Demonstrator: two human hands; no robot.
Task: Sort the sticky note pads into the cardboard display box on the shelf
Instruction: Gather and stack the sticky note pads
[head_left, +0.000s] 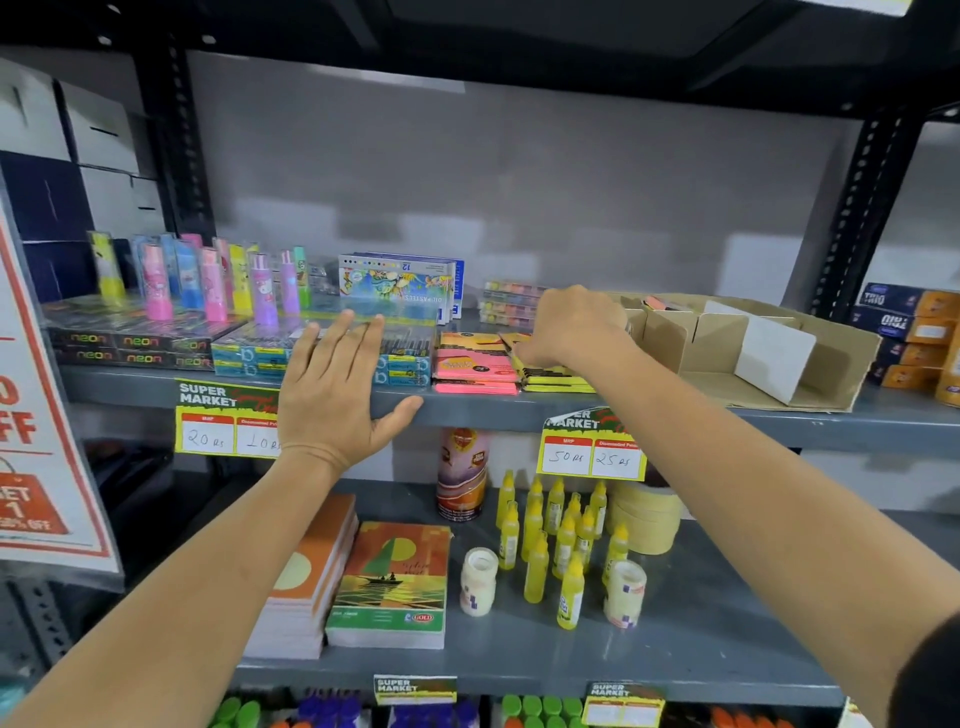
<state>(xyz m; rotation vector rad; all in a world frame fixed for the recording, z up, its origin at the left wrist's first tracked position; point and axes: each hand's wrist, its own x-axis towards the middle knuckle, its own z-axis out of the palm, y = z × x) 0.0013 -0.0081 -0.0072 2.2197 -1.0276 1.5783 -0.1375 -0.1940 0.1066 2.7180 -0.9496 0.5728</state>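
Observation:
Pink sticky note pads and yellow sticky note pads lie stacked at the front of the upper shelf. To their right stands the cardboard display box with dividers; one pinkish pad shows in a back compartment. My right hand reaches down onto the yellow stack, fingers curled around its top pad. Further left, my left hand hovers at the shelf edge, fingers spread, holding nothing.
Blue pen boxes, neon packs and upright colourful tubes fill the shelf's left side. An oil pastel box stands behind. Price tags hang from the shelf edge. Glue bottles, tape rolls and notebooks sit below.

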